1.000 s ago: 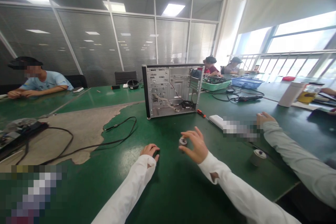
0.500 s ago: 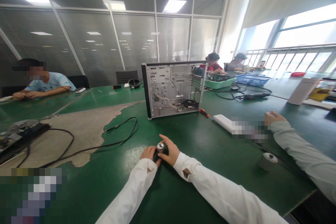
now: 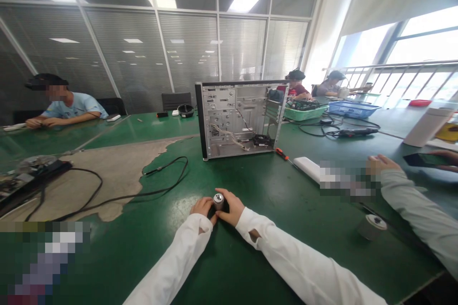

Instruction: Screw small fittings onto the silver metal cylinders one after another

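A small silvery metal cylinder (image 3: 218, 201) stands upright between my two hands on the green table (image 3: 265, 200). My left hand (image 3: 203, 207) curls against its left side. Around its right side, my right hand (image 3: 231, 206) is closed with fingers and thumb on it. Beyond my hands stands an open computer case (image 3: 241, 121), showing its bare metal inside, loose cables and a black fan. A screwdriver with an orange-and-black handle (image 3: 282, 154) lies by the case's right corner.
A second metal cylinder (image 3: 372, 227) stands at right, near a co-worker's grey-sleeved arm (image 3: 404, 190). A white box (image 3: 307, 169) lies nearer the middle. Black cable (image 3: 171, 186) crosses the left side. Green (image 3: 306, 112) and blue baskets (image 3: 354, 108) stand farther back, near seated people.
The view has shifted slightly. My right hand's raised index finger has come down to the cylinder. At the far right, a hand holding a dark flat device has come into view.
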`<state>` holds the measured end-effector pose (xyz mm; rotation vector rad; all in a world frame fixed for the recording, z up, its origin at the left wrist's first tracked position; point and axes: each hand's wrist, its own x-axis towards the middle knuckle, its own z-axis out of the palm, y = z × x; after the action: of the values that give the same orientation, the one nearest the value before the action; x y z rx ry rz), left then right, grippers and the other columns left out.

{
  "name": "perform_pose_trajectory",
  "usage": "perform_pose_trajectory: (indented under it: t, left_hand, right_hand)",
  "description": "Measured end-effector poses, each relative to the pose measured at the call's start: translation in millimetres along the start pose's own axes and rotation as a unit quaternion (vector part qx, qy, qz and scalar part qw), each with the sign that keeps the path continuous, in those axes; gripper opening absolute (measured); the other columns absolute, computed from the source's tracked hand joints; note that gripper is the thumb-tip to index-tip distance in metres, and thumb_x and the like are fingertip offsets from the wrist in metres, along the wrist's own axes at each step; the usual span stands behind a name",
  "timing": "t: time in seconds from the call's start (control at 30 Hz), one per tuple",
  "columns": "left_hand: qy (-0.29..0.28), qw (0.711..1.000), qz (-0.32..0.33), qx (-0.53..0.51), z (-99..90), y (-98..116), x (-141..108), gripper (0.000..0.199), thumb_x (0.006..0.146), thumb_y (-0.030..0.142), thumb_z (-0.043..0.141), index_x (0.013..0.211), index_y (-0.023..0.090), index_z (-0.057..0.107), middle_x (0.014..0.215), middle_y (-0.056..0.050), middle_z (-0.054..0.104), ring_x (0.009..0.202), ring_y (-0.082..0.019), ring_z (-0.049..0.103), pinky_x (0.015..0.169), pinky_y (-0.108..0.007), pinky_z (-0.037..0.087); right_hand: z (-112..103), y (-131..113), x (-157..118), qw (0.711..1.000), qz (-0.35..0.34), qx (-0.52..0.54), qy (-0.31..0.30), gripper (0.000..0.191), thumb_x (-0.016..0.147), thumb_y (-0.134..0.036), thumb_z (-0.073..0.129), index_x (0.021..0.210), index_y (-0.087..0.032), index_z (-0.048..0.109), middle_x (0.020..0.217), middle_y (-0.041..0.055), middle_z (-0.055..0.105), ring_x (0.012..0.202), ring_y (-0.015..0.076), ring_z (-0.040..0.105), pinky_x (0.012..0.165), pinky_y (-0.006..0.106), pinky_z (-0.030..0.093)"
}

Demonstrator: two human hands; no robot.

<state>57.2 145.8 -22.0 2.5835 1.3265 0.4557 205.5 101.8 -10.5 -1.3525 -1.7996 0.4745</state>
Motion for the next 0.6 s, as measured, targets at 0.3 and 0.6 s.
perform_pose_trajectory:
  t: [0.3, 0.6]
  left_hand:
    - [-0.033, 0.999, -0.016, 0.020, -2.0, 1.1, 1.6, 0.038, 0.066, 0.028, 0.051, 0.103, 0.020, 0.050, 0.112, -0.004, 0.049, 0.102, -0.021, 0.043, 0.081, -0.032, 0.037]
    - [-0.013, 1.000, -0.012, 0.025, -1.3, 1.2, 0.9, 0.036, 0.066, 0.026, 0.052, 0.101, 0.020, 0.052, 0.109, -0.003, 0.051, 0.100, -0.020, 0.045, 0.081, -0.030, 0.038]
  right_hand:
    - [0.6, 1.6, 0.5, 1.000, 0.001, -0.003, -0.005, 0.065, 0.055, -0.017, 0.056, 0.116, -0.018, 0.035, 0.107, 0.0064, 0.049, 0.098, 0.0185, 0.044, 0.086, 0.033, 0.034]
    - [3.5, 3.8, -0.3, 1.000, -0.014, -0.008, -0.003, 0.065, 0.056, -0.017, 0.055, 0.117, -0.018, 0.034, 0.108, 0.0068, 0.048, 0.098, 0.0198, 0.044, 0.085, 0.035, 0.035]
